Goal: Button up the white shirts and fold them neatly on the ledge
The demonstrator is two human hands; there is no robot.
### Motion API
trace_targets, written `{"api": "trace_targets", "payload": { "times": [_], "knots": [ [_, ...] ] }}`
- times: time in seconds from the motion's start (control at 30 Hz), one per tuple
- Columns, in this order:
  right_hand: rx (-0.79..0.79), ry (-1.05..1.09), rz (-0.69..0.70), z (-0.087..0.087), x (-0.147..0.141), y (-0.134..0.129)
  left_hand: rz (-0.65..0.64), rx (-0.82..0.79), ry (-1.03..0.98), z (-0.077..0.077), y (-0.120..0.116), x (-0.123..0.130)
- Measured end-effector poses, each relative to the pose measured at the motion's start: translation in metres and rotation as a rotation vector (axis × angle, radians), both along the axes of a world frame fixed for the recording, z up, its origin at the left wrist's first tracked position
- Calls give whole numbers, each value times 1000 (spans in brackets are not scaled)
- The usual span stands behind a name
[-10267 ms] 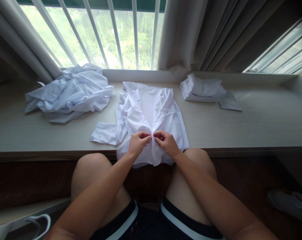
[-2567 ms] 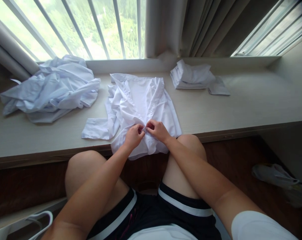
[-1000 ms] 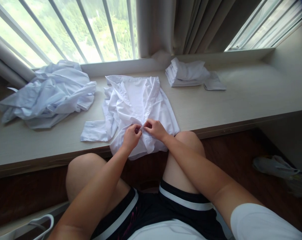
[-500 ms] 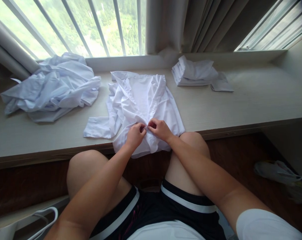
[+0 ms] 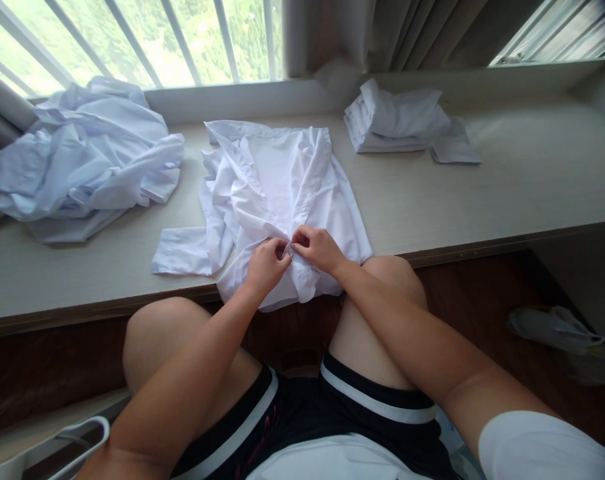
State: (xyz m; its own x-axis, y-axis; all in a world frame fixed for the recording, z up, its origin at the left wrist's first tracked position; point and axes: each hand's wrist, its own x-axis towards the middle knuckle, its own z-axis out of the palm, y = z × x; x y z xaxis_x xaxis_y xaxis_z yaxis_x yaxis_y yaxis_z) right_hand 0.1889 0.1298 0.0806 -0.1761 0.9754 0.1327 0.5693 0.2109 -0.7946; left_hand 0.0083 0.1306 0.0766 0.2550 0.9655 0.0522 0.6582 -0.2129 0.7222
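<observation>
A white shirt lies front up on the pale ledge, its collar end toward the window and its hem hanging over the near edge. The upper front is spread apart in a V. At the bottom of that V, my left hand pinches one front edge of the shirt. Close beside it, my right hand pinches the other edge, the fingertips of both hands nearly touching. Any button between them is too small to make out. One sleeve is bent out to the left, its cuff flat on the ledge.
On the ledge, a crumpled heap of white shirts lies left and a folded white stack lies back right. A barred window and curtains stand behind. A white hanger is at lower left, a plastic bag on the floor.
The view has shifted slightly, so the window and the heap sit higher and farther left. Both hands stay pinched on the shirt front at the same spot, with only small finger movement.
</observation>
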Motion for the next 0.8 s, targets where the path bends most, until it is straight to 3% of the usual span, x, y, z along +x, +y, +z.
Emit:
{"api": "trace_targets", "payload": {
  "times": [0.37, 0.8],
  "knots": [
    [32, 38, -7, -2, 0, -3, 31, 100, -98, -2, -8, 1],
    [51, 65, 5, -3, 0, -9, 31, 37, -228, -2, -12, -2]
  ]
}}
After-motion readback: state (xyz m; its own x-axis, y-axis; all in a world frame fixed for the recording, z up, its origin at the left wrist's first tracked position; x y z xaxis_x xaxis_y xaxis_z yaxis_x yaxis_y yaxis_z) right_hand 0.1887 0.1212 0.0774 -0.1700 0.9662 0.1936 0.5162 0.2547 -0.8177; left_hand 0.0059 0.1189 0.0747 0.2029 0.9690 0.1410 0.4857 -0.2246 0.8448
